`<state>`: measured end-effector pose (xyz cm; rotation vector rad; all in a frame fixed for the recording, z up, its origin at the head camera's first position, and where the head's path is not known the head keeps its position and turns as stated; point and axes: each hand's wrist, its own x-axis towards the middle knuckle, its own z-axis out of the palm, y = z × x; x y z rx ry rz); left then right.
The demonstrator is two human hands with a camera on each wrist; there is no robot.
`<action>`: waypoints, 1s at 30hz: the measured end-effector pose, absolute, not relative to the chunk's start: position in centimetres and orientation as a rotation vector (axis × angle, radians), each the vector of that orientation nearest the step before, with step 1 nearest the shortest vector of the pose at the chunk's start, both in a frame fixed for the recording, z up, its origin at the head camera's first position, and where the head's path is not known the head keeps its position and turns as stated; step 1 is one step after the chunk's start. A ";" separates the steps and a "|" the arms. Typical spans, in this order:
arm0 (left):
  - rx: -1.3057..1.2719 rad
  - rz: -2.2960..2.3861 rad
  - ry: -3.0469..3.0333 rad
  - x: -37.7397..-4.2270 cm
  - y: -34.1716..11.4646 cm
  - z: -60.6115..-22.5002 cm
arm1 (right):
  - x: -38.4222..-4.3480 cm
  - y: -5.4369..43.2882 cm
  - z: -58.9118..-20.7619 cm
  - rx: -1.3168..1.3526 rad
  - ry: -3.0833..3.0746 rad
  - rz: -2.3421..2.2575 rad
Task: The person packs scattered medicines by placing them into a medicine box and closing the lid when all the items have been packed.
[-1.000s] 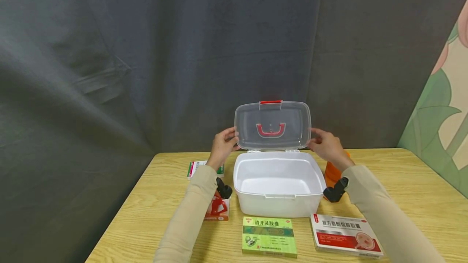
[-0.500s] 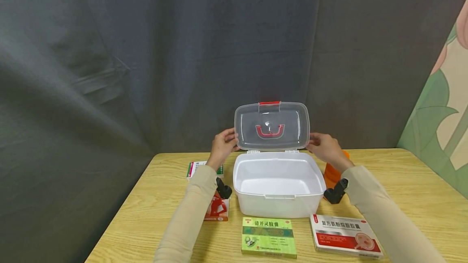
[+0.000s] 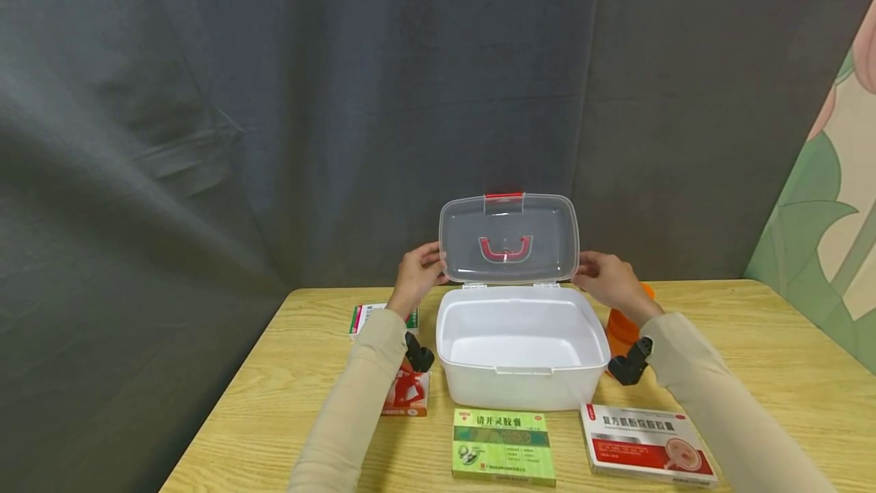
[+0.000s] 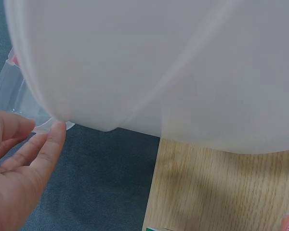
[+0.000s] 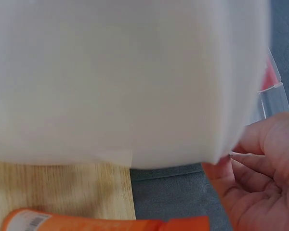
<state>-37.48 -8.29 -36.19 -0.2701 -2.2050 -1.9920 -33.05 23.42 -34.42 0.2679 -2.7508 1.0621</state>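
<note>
A white plastic box (image 3: pixel 520 390) stands with its transparent lid (image 3: pixel 472 219) raised on hinges at the back. Red parts show on the lid: a handle (image 3: pixel 506 253) and a latch (image 3: pixel 504 195) at its top edge. My left hand (image 3: pixel 416 276) pinches the lid's left edge near the hinge line. At the opposite edge my right hand (image 3: pixel 611 281) holds the lid between thumb and fingers. Both wrist views are mostly filled by the box's side wall (image 4: pixel 183 62), with the fingertips at the lid's lower corner.
A green box (image 3: pixel 504 447) and a red-and-white medicine box (image 3: pixel 646 443) lie in front. Left of the white box are a red box (image 3: pixel 408 394) and a white-and-green box (image 3: pixel 366 316), partly behind my arm. An orange bottle (image 3: pixel 621 329) stands at right. Dark cloth (image 3: pixel 411 97) hangs behind.
The lid has tipped back very slightly, its top edge now a little lower. My right hand has come down slightly with it; the left hand stays almost in place.
</note>
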 end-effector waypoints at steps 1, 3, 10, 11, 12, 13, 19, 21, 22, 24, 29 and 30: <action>-0.275 -1.990 -2.202 -37.5 -8.3 -36.2 | -33.1 23.5 -34.4 0.277 -2.748 1.050; -0.284 -1.984 -2.199 -37.5 -8.3 -36.2 | -33.0 23.5 -34.4 0.292 -2.746 1.027; -0.301 -1.980 -2.191 -37.5 -8.3 -36.2 | -33.0 23.4 -34.3 0.323 -2.758 1.033; -0.305 -1.980 -2.191 -37.5 -8.3 -36.3 | -33.0 23.4 -34.3 0.323 -2.761 1.039; -0.308 -1.982 -2.189 -37.5 -8.3 -36.3 | -33.0 23.4 -34.3 0.320 -2.764 1.050; -0.312 -1.982 -2.188 -37.5 -8.3 -36.3 | -33.0 23.3 -34.3 0.314 -2.769 1.059; -0.322 -1.994 -2.186 -37.4 -8.3 -36.1 | -32.9 23.3 -34.3 0.299 -2.786 1.108; -0.319 -2.002 -2.185 -37.5 -8.3 -36.1 | -32.9 23.4 -34.3 0.314 -2.781 1.115; -0.316 -2.009 -2.185 -37.5 -8.3 -36.1 | -32.9 23.5 -34.3 0.321 -2.779 1.116; -0.310 -2.020 -2.184 -37.7 -8.3 -36.1 | -32.9 23.6 -34.4 0.333 -2.776 1.116; -0.286 -2.052 -2.188 -38.0 -8.4 -36.3 | -33.0 23.7 -34.7 0.349 -2.778 1.125; -0.281 -2.057 -2.190 -38.0 -8.4 -36.3 | -33.0 23.7 -34.8 0.353 -2.779 1.124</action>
